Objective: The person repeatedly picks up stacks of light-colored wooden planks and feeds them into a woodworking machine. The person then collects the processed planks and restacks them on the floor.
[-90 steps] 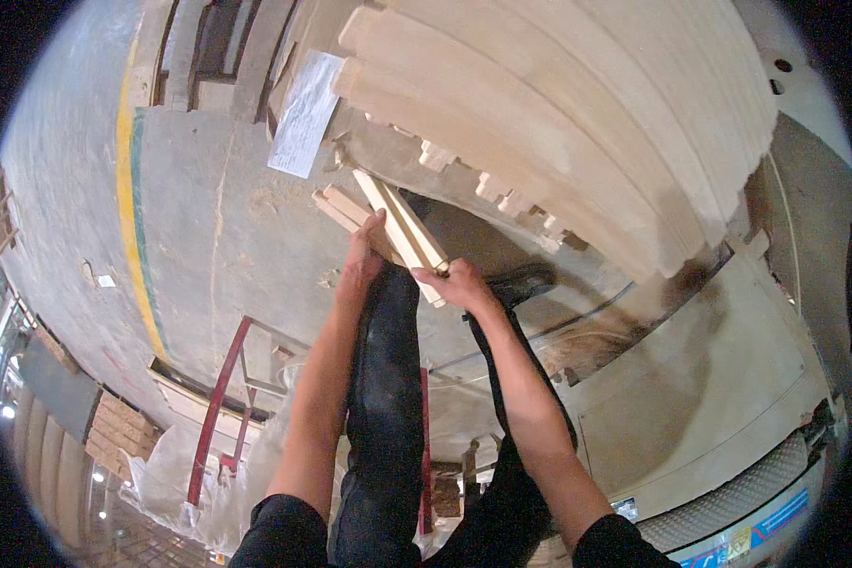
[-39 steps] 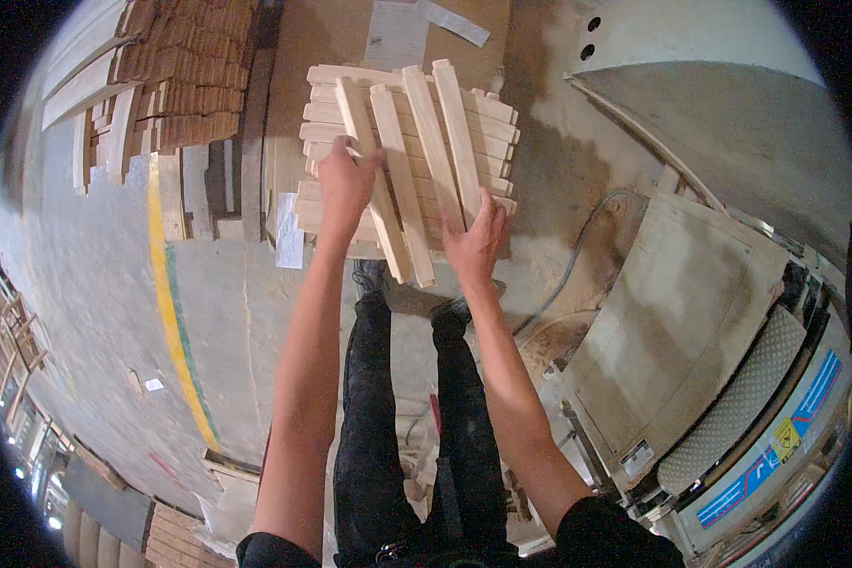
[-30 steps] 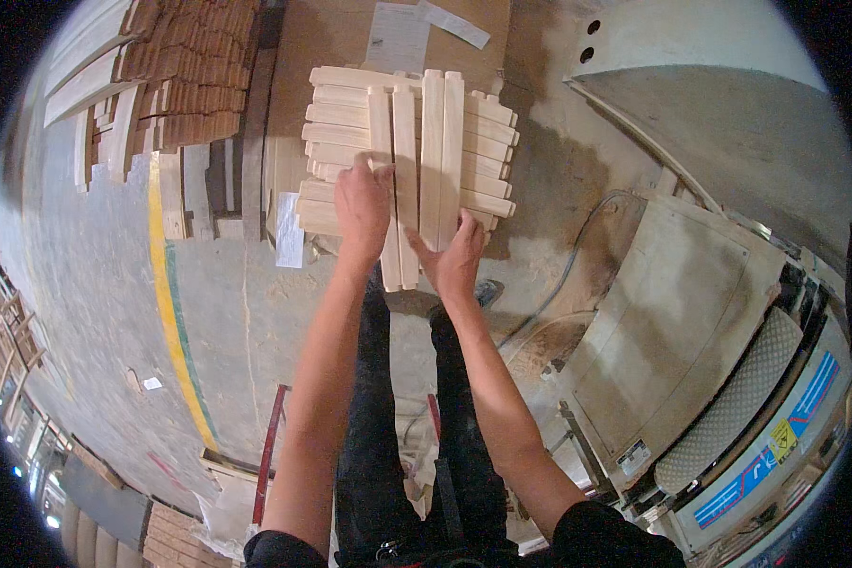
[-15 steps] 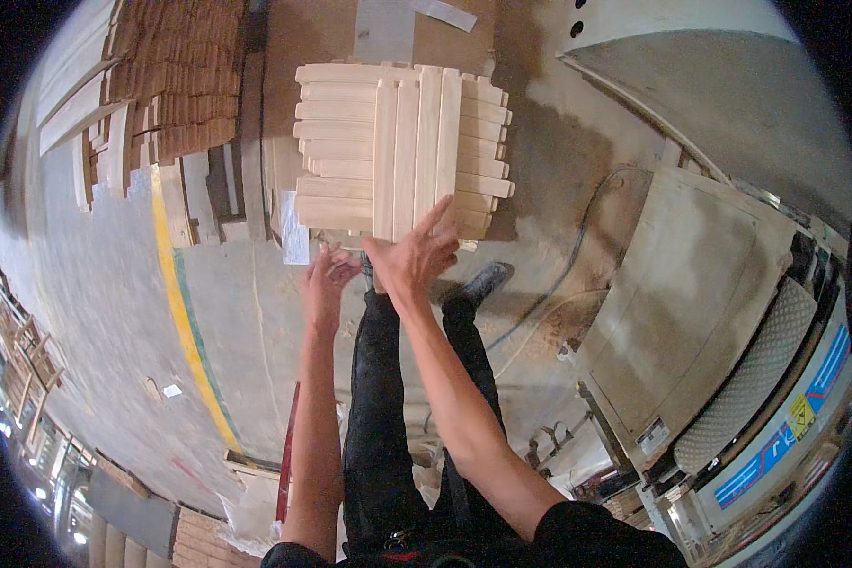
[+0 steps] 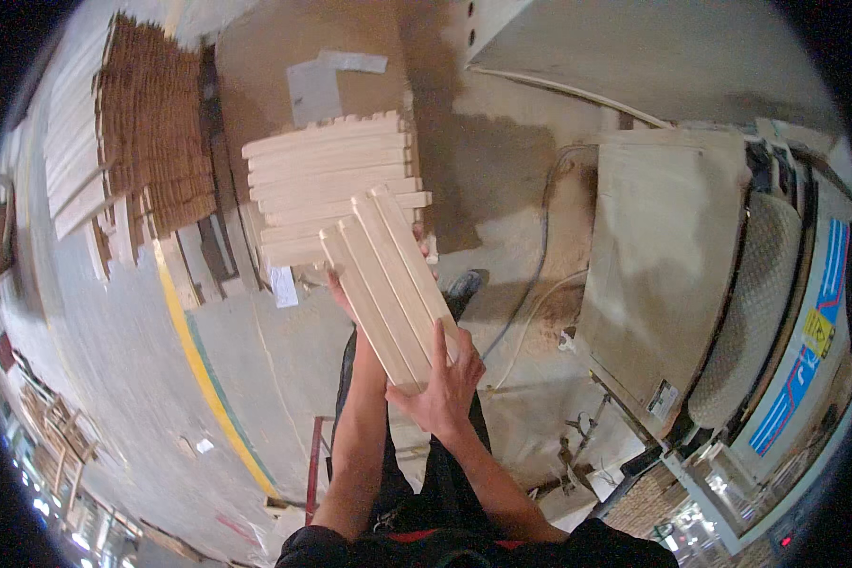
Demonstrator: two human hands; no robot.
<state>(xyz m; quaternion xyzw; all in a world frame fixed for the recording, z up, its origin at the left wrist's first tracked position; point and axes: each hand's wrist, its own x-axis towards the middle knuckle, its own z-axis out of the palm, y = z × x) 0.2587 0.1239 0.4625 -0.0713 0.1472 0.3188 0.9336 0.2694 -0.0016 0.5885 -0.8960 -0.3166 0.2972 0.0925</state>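
Several pale wooden slats (image 5: 388, 284) lie side by side as a flat bundle, raised off the pile and tilted across the space before my body. Underneath, my left hand (image 5: 342, 295) supports them from the left; most of it is hidden, and fingertips show past their right edge. At the near end my right hand (image 5: 448, 383) is closed round the bundle, its thumb and index finger spread over the corner. Just beyond lies the layered pile of similar slats (image 5: 317, 175), lying crosswise to the ones I hold.
Tall stacks of brown-edged boards (image 5: 156, 123) stand at the far left. A beige machine (image 5: 667, 275) with a patterned roller occupies the right side. A dark cable (image 5: 542, 241) runs across the floor. A yellow line (image 5: 204, 364) marks the floor at left.
The top slats have been lifted from the pile and brought nearer, turned at an angle. Both hands have come back toward my body with them, and the view has shifted.
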